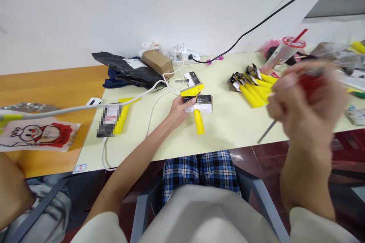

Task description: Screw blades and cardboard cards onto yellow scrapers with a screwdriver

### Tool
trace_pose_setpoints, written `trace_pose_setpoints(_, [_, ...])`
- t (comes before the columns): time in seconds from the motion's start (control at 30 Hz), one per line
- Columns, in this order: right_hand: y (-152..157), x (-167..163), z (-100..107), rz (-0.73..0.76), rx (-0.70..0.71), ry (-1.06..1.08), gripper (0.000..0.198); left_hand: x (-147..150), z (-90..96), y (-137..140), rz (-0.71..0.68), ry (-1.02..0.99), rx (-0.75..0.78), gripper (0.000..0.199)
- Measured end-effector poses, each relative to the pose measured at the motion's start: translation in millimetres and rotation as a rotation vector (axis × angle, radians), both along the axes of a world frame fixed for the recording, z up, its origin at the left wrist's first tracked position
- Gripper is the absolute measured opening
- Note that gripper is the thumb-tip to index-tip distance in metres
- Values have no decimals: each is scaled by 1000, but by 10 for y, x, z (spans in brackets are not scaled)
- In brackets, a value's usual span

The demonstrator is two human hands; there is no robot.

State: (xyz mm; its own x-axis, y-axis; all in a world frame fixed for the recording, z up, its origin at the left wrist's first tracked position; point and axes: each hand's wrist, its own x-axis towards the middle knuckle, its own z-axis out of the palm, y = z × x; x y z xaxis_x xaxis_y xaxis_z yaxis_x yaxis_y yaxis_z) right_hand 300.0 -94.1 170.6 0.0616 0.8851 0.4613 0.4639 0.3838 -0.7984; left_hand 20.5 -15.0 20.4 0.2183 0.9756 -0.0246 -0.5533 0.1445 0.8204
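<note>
My left hand [177,110] is closed on a yellow scraper [199,123], at the scraper's head end, with the thumb on a black-and-white card [205,100] fitted around it. The scraper's wide head points toward the wall and its rounded handle toward me. Raised at the right, my right hand [309,98] is smeared by motion but wraps round a red handle. A thin metal shaft [267,132] juts from it down to the left, like a screwdriver. Behind the left hand lies another black-and-white card [192,78].
Several yellow scrapers with cards [253,92] lie piled at the right, before a cup with a straw [285,53]. A phone [108,119] rests beside another yellow scraper [122,118]. A black bag [128,70], a cardboard box [157,62] and cables [151,90] are behind. Someone's arm [13,189] is at left.
</note>
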Motion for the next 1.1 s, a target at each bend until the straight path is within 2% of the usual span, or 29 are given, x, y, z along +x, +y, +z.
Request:
trace_pose_setpoints(0.03, [-158,-10,-142,-76,-85,-77,37,52,56,-45,20,-12,14,52])
trace_pose_setpoints(0.13, [-495,-121,-534,23,-308,-190,45,247,235,-206,44,-43,58,55])
trace_pose_setpoints(0.23, [-656,-251,-788,105,-416,-211,52,441,397,-374,84,-42,117,57])
trace_pose_setpoints(0.4, [-784,-373,-917,172,-449,-176,50,558,600,-549,191,55,244,57])
trace_pose_setpoints(0.5, [-843,-399,-947,146,-427,-139,50,523,674,-607,232,97,297,67])
trace_pose_setpoints(0.63, [-922,-409,-997,98,-407,-122,50,485,692,-661,299,120,304,67])
trace_pose_setpoints(0.73, [-977,-397,-1038,94,-414,-137,50,484,648,-635,366,137,300,59])
trace_pose_setpoints(0.83, [-1005,-346,-1081,95,-443,-172,53,480,522,-485,384,136,305,44])
trace_pose_setpoints(1.0, [-930,-107,-1116,87,-513,-295,61,472,109,-18,292,174,185,36])
trace_pose_setpoints(1.1, [-795,114,-1111,88,-577,-404,61,540,-147,252,161,253,99,40])
